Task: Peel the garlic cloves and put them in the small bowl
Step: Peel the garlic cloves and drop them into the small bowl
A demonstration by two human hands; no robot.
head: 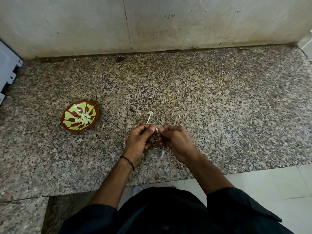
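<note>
Just past the counter (219, 107) front edge, left hand (138, 141) and right hand (175, 141) meet, each grip pinching one garlic clove (157, 128), which is mid-peel. A bare garlic stem (149, 117) lies beyond. Farther left, the small bowl (65, 114) holds a heap of peeled cloves (84, 118); the job looks well along. There's open counter between hands and bowl, and the wall (168, 22) stands well back.

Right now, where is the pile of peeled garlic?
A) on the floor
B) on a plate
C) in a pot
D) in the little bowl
D: the peeled cloves lie heaped in the bowl, while the left hand and right hand pinch one more clove.
</note>
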